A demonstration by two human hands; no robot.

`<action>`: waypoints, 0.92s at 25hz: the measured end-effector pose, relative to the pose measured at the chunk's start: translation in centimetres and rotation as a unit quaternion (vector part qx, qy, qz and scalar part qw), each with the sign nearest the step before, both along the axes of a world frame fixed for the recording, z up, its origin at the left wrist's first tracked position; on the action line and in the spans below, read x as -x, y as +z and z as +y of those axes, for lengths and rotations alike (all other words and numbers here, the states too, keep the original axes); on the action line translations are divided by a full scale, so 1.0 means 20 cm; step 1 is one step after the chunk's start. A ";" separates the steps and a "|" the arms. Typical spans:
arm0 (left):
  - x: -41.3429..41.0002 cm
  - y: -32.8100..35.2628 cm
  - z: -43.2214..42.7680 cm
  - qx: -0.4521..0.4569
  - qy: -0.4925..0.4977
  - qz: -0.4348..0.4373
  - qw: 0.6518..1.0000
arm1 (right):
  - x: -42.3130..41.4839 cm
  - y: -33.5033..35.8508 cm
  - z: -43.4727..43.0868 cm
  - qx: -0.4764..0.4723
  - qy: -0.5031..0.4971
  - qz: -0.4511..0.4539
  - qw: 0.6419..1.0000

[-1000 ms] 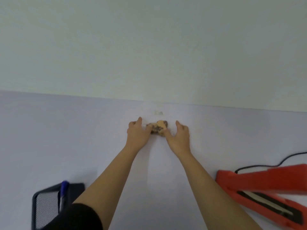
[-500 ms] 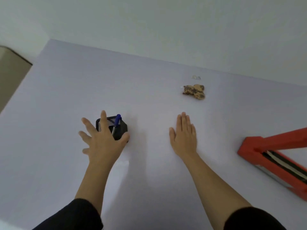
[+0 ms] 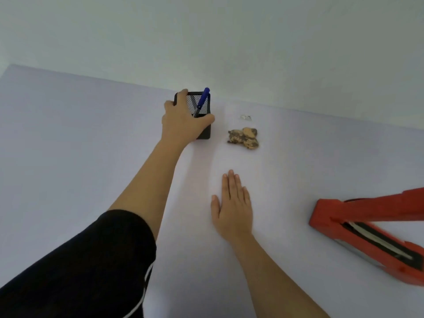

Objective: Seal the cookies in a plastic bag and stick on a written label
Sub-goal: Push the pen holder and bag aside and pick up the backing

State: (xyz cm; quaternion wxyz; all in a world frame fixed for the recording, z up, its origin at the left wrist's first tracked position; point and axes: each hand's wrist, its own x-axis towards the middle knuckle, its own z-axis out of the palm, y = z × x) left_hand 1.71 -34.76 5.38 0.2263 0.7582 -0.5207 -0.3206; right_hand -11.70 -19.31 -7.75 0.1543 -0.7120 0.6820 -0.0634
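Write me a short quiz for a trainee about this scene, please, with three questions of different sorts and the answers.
1. True or false: the left hand grips the black mesh pen holder.
2. Which thing lies right of the pen holder? A) the cookies B) scissors C) a cup
3. Fill in: the right hand lies ____ on the table, fingers together.

Key
1. True; a blue pen stands in the holder.
2. A; the orange sealer is further right and nearer.
3. Flat, holding nothing.
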 end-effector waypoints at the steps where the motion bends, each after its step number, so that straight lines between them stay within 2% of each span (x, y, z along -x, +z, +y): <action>1: 0.03 -0.02 -0.09 -0.004 -0.011 -0.004 1.000 | 0.00 0.00 0.00 0.004 -0.003 -0.001 1.000; 7: 0.15 -0.11 -0.34 0.002 -0.041 -0.036 0.999 | 0.01 -0.01 0.00 0.028 -0.013 0.005 1.000; 14: 0.18 -0.12 -0.38 0.024 -0.041 0.005 0.999 | 0.02 -0.02 -0.01 0.034 -0.012 -0.003 0.999; 17: 0.13 -0.10 -0.20 0.053 -0.040 -0.021 0.998 | 0.01 -0.01 -0.03 0.024 -0.019 0.007 1.000; 20: -0.01 -0.17 0.14 0.094 -0.094 -0.043 0.990 | -0.05 0.04 0.02 -0.004 0.007 0.014 1.000; 23: -0.23 -0.28 0.56 0.064 -0.106 -0.062 0.990 | -0.16 0.08 0.17 -0.010 0.054 0.016 0.998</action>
